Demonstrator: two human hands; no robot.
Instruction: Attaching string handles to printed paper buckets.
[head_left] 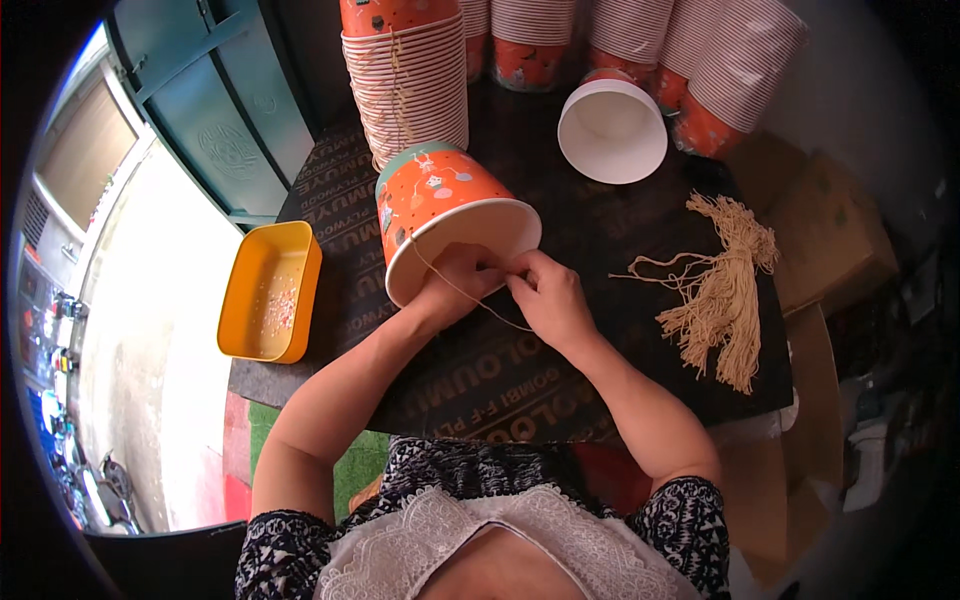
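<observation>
An orange paper bucket (440,190) with a pale green base band and printed figures lies tipped on the table, its white mouth toward me. My left hand (462,275) reaches into that mouth, its fingers bent and partly in shadow. At the right of the rim my right hand (550,297) is closed in a pinch, its fingertips meeting those of the left. What the two hands pinch is too small to make out. From a spot on the bucket's left side a thin beige cord (440,275) hangs, crosses my left hand and loops below the right hand.
A tall stack of orange buckets with cords (405,95) stands behind. One white-mouthed bucket (612,132) lies at back right, before more stacks (745,60). A bundle of beige cords (725,290) lies right; a yellow tray (270,290) with small bits sits left. Cardboard boxes (825,230) flank the table.
</observation>
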